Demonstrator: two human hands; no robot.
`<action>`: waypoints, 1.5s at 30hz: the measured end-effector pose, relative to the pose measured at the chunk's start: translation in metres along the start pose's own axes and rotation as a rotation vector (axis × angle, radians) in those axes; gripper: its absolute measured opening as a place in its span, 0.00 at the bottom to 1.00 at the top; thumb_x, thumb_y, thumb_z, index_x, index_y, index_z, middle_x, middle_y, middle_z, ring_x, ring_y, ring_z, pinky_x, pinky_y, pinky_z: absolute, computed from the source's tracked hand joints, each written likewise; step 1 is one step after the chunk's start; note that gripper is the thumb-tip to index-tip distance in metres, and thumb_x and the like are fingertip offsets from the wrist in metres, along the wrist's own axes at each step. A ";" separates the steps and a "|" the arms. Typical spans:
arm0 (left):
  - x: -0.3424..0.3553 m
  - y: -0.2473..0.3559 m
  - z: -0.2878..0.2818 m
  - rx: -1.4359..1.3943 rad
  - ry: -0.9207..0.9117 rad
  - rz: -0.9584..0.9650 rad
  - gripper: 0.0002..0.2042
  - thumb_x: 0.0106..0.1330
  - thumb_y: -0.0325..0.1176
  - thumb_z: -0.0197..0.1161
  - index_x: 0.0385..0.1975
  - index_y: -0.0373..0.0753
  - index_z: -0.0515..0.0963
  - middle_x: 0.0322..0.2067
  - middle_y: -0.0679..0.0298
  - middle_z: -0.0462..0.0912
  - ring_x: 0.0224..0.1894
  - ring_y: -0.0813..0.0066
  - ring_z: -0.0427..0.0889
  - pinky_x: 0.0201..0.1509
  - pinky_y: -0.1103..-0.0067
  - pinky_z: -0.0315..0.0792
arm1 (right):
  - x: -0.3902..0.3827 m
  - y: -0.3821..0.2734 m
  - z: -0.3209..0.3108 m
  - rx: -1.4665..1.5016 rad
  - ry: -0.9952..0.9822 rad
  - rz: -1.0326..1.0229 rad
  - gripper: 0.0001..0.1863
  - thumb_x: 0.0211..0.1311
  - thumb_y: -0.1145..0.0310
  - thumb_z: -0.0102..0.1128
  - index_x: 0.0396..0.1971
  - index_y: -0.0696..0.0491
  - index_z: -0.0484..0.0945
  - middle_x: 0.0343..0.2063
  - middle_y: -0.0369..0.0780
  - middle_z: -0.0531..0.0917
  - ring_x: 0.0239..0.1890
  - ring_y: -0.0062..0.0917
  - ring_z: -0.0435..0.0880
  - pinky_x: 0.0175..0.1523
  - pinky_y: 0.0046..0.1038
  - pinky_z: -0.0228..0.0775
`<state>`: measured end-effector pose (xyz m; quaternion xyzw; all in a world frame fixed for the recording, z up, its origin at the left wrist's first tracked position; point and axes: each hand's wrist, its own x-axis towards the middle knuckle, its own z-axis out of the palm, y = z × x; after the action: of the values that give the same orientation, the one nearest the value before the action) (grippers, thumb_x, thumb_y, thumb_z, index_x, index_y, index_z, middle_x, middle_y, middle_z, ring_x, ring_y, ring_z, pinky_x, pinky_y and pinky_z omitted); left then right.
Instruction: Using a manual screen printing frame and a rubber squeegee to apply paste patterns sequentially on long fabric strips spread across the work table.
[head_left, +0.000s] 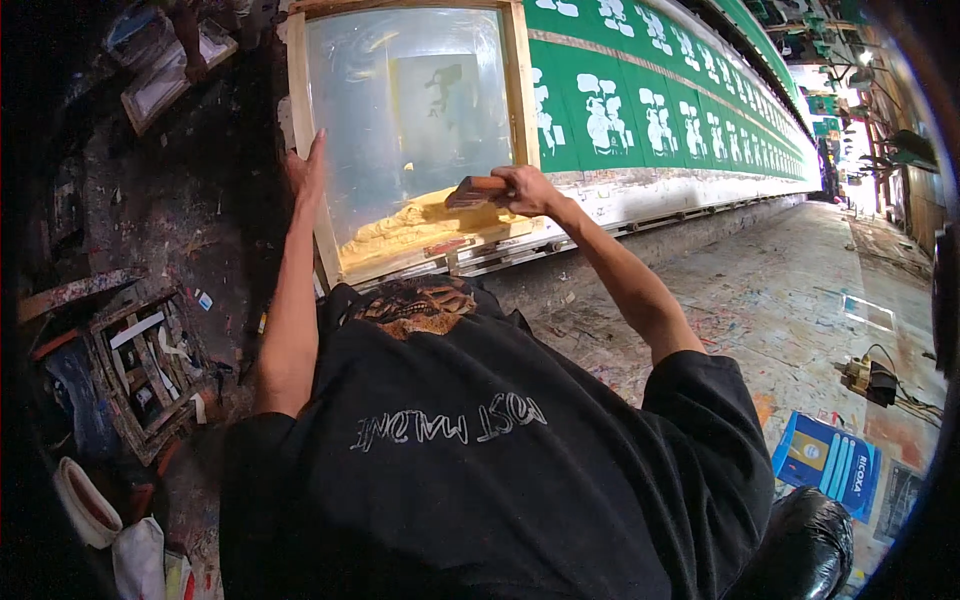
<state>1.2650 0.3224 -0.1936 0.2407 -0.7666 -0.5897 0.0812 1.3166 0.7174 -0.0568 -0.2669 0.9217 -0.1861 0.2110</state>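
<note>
A screen-printing frame point(522, 95) with wooden sides and a pale mesh lies in front of me. Its mesh carries a dark figure inside a yellowish rectangle. Thick yellow ink point(400, 228) is heaped along the near end. My left hand point(306, 175) grips the frame's left side, thumb along the wood and the other fingers partly hidden. In my right hand point(532, 193), closed around its handle, is a wooden squeegee point(474, 193), held tilted over the ink near the frame's right corner.
Green fabric panels point(640, 150) with repeated white prints run along a long table to the right. Old frames point(145, 370) lie at left. Another person's hand point(194, 70) is by a frame point(160, 95) at upper left. A blue box point(828, 465) sits on the floor at right.
</note>
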 end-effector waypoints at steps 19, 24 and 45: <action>-0.014 0.023 -0.003 0.036 -0.023 0.060 0.38 0.56 0.59 0.67 0.50 0.25 0.76 0.46 0.44 0.81 0.50 0.54 0.81 0.55 0.69 0.71 | -0.018 0.026 0.021 -0.027 -0.049 -0.083 0.19 0.48 0.62 0.68 0.39 0.53 0.75 0.30 0.50 0.82 0.34 0.49 0.81 0.40 0.44 0.73; -0.014 0.023 -0.007 0.090 0.026 0.016 0.37 0.57 0.57 0.66 0.52 0.24 0.75 0.49 0.44 0.80 0.50 0.54 0.81 0.55 0.69 0.72 | -0.004 0.017 0.010 -0.021 -0.042 -0.052 0.14 0.50 0.67 0.66 0.35 0.54 0.75 0.29 0.49 0.82 0.35 0.49 0.81 0.38 0.43 0.71; -0.014 0.017 -0.002 -0.001 0.053 0.021 0.36 0.56 0.53 0.69 0.50 0.22 0.75 0.48 0.41 0.80 0.54 0.51 0.79 0.57 0.67 0.70 | -0.018 -0.016 0.046 -0.157 0.077 -0.180 0.13 0.49 0.73 0.60 0.38 0.54 0.76 0.35 0.40 0.80 0.44 0.40 0.79 0.44 0.38 0.76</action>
<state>1.2729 0.3305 -0.1746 0.2481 -0.7666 -0.5824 0.1080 1.3597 0.7048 -0.0829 -0.3569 0.9132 -0.1419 0.1364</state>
